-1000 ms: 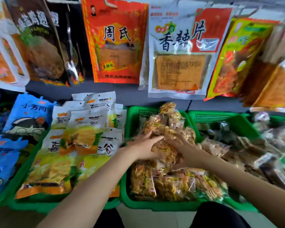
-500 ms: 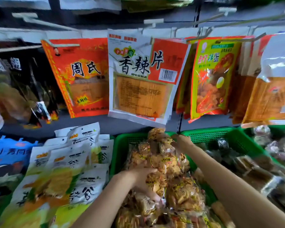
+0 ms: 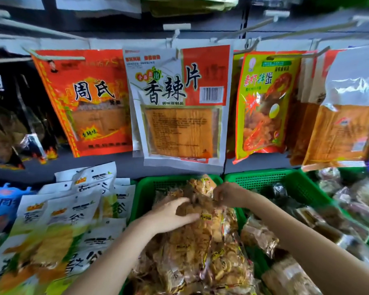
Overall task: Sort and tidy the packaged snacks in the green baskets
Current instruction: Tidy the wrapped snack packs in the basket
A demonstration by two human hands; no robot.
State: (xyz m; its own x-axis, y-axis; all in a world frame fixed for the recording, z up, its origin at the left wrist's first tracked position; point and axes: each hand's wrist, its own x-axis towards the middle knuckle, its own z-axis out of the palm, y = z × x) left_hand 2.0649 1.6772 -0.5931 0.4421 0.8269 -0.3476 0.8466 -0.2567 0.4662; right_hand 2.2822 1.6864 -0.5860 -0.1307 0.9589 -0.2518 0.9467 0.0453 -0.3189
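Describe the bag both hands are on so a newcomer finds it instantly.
Find the middle green basket, under the white hanging packet. The clear biscuit bag stands at its back, left hand and right hand on it; its neighbours lie flat.

Shelf surface itself is barely visible, covered edge to edge. On it, side by side: middle green basket (image 3: 146,189) heaped with clear bags of golden fried snacks (image 3: 192,250); touching its right wall, a second green basket (image 3: 294,182) holding darker wrapped packs (image 3: 315,218). Left of the middle basket, white-and-yellow bags (image 3: 73,222) overlap in a stack; their container is hidden. Far left, blue bags (image 3: 2,206). Grey back panel (image 3: 124,167) rises behind the row.
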